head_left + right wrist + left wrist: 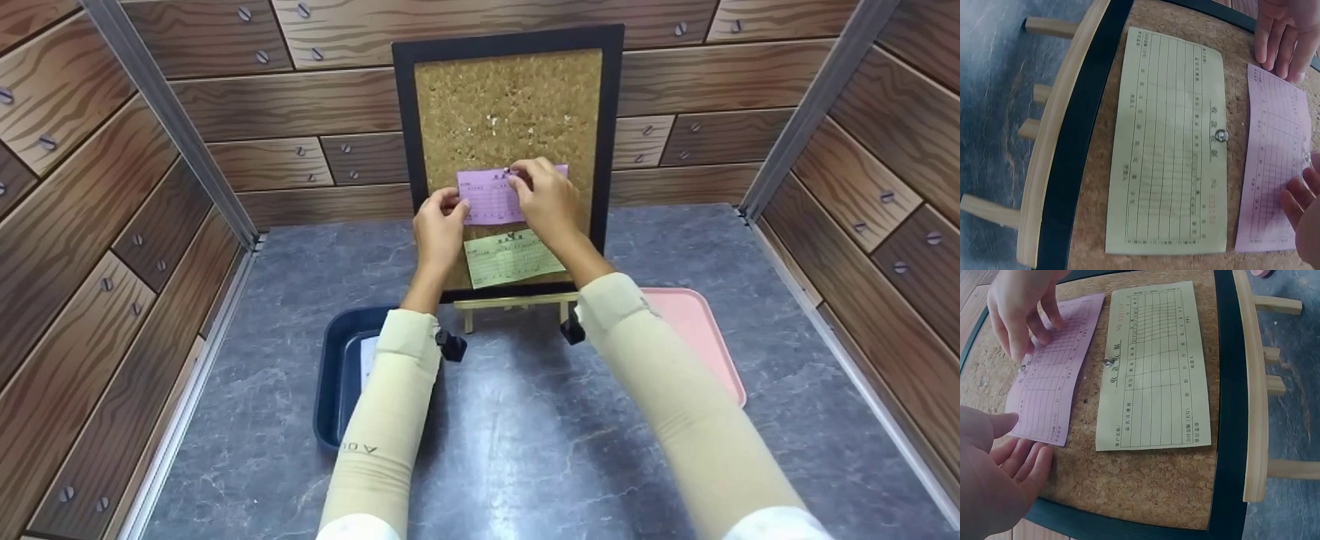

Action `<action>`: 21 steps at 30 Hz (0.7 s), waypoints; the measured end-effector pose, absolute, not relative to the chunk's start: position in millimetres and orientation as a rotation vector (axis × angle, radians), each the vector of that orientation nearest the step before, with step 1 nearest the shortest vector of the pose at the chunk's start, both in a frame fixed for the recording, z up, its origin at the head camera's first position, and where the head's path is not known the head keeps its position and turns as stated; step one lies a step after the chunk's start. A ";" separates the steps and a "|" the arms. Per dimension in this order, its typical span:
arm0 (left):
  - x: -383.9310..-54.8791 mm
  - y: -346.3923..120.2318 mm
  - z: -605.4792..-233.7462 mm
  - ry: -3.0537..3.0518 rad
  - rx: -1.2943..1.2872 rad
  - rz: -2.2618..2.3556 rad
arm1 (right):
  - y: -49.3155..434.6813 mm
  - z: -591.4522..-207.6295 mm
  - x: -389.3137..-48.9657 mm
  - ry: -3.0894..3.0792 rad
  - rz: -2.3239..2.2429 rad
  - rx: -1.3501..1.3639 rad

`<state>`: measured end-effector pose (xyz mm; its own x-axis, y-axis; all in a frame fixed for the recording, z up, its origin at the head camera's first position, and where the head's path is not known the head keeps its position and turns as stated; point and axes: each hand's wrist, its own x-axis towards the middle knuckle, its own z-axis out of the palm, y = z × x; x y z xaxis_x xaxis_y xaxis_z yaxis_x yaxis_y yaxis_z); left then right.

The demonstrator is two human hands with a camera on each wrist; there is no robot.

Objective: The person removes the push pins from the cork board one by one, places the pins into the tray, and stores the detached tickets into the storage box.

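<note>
"Fingers of the left hand (440,232) pinch the purple slip (484,201) by its left end, yes?"

"Yes. Those of the right hand (551,202) curl at its pin (1307,157); from here I can't tell whether they grip it."

"And the purple slip is against the board (510,105)?"

"Just above the green slip (510,262), which has a second pin (1221,135)."

"Beyond that?"

"Stand (510,302) under the board, worktop (495,450) below, blue tray (322,390) by the left sleeve (386,420), pink tray (694,330) by the right sleeve (675,390)."
</note>
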<state>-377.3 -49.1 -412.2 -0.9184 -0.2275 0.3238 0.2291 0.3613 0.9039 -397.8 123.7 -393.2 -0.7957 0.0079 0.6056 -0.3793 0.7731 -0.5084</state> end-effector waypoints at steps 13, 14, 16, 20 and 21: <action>-381.0 -47.2 -411.2 -2.178 0.022 -1.616 | 111.2 -393.2 -403.2 -2.334 0.803 0.185; -381.4 -47.5 -411.2 -2.174 0.026 -1.612 | 110.5 -393.1 -403.4 -2.336 0.802 0.181; -382.0 -47.8 -411.1 -2.166 0.033 -1.614 | 109.5 -392.9 -404.2 -2.339 0.803 0.170; -383.4 -48.3 -410.3 -2.156 0.039 -1.616 | 109.3 -392.5 -405.9 -2.344 0.807 0.149; -383.9 -48.5 -410.2 -2.157 0.042 -1.611 | 109.4 -392.3 -406.2 -2.345 0.811 0.147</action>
